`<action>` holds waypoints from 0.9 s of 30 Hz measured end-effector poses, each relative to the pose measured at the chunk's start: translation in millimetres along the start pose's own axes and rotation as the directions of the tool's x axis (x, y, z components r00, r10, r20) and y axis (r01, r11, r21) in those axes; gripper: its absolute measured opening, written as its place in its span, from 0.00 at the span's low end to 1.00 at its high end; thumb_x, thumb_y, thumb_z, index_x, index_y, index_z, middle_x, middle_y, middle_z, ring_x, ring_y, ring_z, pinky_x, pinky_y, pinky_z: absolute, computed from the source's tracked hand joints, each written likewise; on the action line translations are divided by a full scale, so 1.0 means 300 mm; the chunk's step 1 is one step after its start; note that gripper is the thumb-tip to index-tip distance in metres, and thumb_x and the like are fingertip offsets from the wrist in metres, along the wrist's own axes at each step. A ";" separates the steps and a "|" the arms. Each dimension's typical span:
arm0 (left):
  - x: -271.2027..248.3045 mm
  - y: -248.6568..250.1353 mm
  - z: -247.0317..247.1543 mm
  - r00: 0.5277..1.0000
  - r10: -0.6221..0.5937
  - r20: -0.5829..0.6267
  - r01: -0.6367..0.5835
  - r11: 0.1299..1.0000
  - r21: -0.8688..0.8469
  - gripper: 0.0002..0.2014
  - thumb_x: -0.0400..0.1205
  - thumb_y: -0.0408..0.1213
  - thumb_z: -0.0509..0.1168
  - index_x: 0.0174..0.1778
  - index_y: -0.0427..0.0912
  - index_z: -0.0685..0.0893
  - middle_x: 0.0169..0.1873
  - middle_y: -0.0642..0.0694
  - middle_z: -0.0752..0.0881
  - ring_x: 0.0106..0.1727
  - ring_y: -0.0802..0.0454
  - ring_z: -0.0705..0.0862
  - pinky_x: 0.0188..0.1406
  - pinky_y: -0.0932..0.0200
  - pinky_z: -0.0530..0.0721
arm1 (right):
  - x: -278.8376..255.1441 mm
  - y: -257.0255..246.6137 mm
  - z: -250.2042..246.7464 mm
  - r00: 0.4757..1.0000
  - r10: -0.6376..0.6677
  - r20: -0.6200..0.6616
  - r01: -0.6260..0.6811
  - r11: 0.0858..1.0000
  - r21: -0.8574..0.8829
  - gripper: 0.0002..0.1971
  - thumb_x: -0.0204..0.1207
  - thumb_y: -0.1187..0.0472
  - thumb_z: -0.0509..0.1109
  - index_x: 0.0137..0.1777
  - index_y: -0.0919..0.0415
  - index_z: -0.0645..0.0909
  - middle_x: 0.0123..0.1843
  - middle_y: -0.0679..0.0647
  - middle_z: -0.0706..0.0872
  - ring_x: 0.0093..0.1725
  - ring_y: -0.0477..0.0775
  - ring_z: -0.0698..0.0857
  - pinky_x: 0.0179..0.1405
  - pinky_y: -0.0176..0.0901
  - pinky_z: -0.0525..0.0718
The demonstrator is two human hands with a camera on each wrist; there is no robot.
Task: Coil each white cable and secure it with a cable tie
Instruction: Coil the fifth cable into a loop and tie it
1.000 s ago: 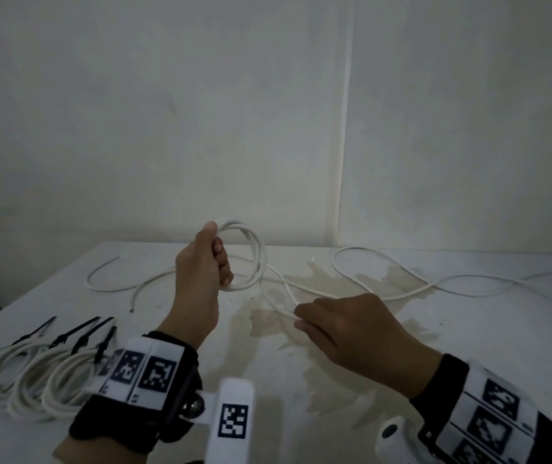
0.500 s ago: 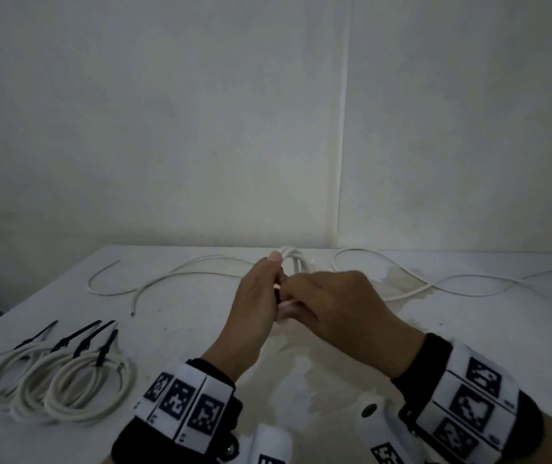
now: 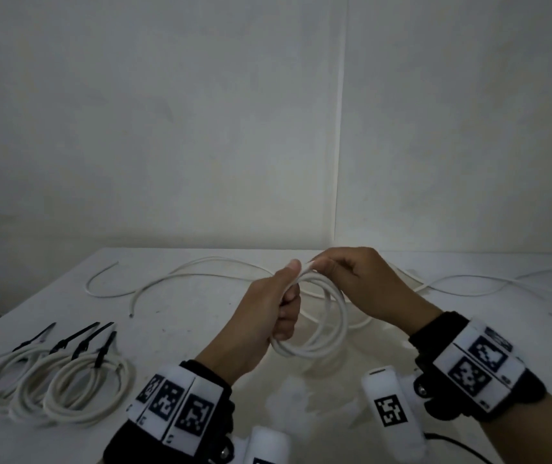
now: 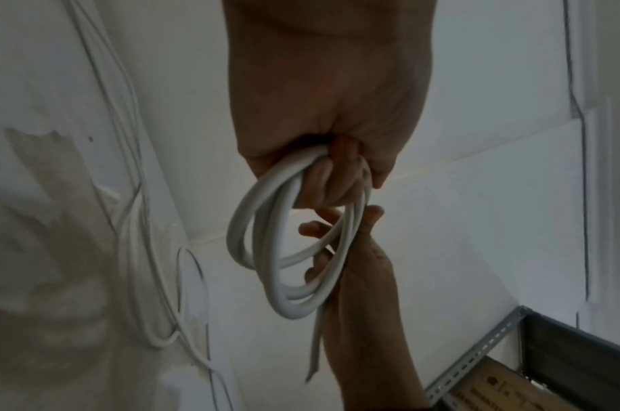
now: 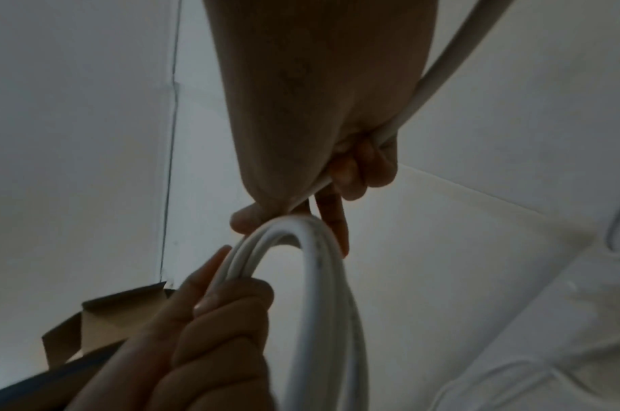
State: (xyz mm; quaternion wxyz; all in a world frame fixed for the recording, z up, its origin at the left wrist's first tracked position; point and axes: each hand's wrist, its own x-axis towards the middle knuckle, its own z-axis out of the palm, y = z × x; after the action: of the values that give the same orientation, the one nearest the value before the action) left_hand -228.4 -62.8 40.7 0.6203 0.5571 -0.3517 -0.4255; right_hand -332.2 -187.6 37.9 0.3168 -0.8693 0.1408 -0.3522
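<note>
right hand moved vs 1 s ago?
Yes. The right hand rose off the table and went away from the camera, toward the wall seam, meeting the left hand.

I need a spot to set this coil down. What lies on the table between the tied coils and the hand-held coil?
In the head view, bare table separates the tied coils from the hand-held coil.
</note>
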 end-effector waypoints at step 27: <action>0.051 -0.001 -0.006 0.997 0.072 -0.013 -0.071 0.996 0.053 0.22 0.84 0.45 0.57 0.23 0.46 0.59 0.15 0.53 0.58 0.15 0.57 0.56 0.17 0.65 0.62 | -0.016 -0.028 -0.034 0.979 0.165 0.119 -0.185 0.965 0.184 0.13 0.79 0.61 0.65 0.46 0.73 0.84 0.24 0.50 0.75 0.19 0.38 0.70 0.21 0.25 0.67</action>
State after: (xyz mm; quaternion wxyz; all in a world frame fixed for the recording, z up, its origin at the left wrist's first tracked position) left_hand -220.8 -76.2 39.4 0.6230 0.5636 -0.3779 -0.3892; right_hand -342.6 -183.6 46.5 0.4366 -0.8355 0.1655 -0.2897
